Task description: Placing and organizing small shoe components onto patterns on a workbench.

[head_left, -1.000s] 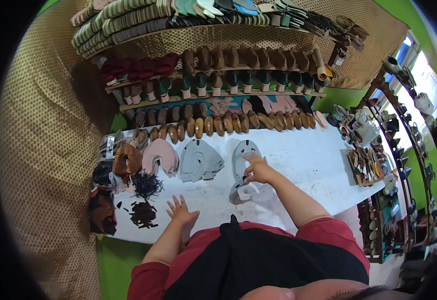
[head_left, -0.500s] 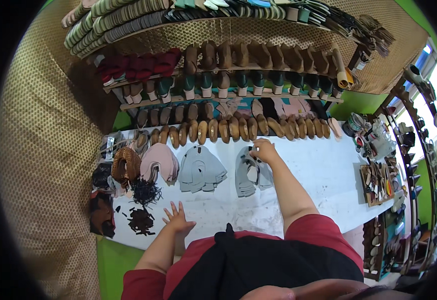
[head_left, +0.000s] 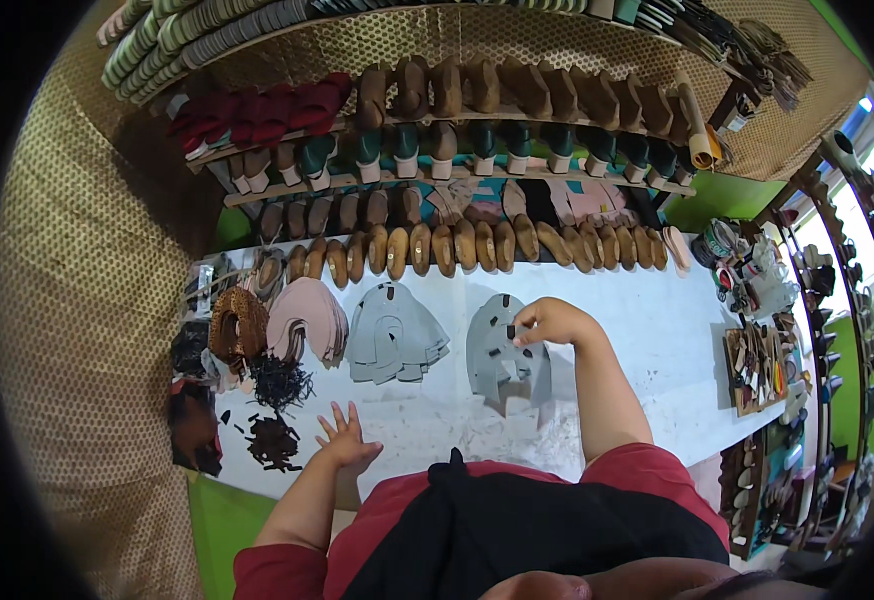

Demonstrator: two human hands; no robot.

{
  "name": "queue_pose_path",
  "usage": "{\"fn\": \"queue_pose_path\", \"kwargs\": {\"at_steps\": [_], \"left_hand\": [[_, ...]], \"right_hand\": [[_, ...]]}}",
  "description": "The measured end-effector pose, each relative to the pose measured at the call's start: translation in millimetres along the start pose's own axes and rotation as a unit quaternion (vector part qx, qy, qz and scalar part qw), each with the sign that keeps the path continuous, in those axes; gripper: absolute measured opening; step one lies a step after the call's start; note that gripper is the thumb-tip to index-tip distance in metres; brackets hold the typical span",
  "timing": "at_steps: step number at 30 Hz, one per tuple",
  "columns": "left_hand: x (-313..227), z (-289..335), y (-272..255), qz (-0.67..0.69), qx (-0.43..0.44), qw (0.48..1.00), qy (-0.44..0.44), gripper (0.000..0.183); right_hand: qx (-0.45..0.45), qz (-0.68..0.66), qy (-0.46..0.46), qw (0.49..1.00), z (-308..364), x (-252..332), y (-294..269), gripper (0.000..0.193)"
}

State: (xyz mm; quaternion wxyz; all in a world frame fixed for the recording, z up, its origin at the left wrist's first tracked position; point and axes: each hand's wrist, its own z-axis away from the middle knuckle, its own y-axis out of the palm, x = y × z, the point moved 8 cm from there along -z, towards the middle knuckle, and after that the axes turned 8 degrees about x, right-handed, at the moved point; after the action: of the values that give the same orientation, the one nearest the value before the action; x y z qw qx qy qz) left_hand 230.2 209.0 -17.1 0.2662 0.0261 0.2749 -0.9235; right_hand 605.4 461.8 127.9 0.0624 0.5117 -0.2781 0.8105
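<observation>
My right hand (head_left: 555,323) is over a stack of grey curved shoe-upper pieces (head_left: 481,365), its thumb and forefinger pinched together at a small black strip (head_left: 511,331). Several other small black strips lie scattered on that stack. Fingers spread, my left hand (head_left: 349,443) rests empty at the near side of the white table (head_left: 417,415). Left of the right hand's stack sits a second grey stack (head_left: 417,335) with a U-shaped cutout. Small piles of black strips (head_left: 282,383) and dark brown-black strips (head_left: 273,443) lie beyond and left of my left hand.
Pink upper pieces (head_left: 307,305) and brown woven ones (head_left: 238,325) stand at the left. A row of brown shoe lasts (head_left: 443,247) lines the table's back, below shelves of footwear. At the right are a tool holder (head_left: 755,370) and a rack (head_left: 805,280).
My right hand has come nearer to me and slightly right across the grey stack. Black strips show on the stack more plainly. My left hand stays spread, and the view has shifted slightly.
</observation>
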Motion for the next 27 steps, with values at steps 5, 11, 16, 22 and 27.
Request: {"fn": "queue_pose_path", "kwargs": {"at_steps": [5, 11, 16, 22, 27], "left_hand": [[-4.1, -7.1, -0.2, -0.004, -0.005, 1.0, 0.009, 0.135], [-2.1, -2.3, 2.7, 0.006, -0.015, 1.0, 0.008, 0.131], [-2.6, 3.2, 1.3, 0.011, -0.009, 1.0, 0.005, 0.13], [-8.9, 2.0, -3.4, 0.0, -0.01, 1.0, 0.003, 0.13], [2.6, -2.3, 1.4, 0.013, -0.004, 1.0, -0.003, 0.132]], "right_hand": [[-0.12, 0.012, 0.131, 0.984, -34.4, -85.8, -30.4, 0.021], [-0.424, 0.186, 0.16, 0.872, -38.4, -79.9, -17.8, 0.077], [-0.275, 0.311, 0.252, 0.874, -62.3, -59.9, 49.0, 0.09], [-0.232, 0.326, 0.27, 0.876, -72.3, -78.0, 52.8, 0.091], [-0.101, 0.314, 0.346, 0.878, -79.7, -51.3, 48.1, 0.089]]}}
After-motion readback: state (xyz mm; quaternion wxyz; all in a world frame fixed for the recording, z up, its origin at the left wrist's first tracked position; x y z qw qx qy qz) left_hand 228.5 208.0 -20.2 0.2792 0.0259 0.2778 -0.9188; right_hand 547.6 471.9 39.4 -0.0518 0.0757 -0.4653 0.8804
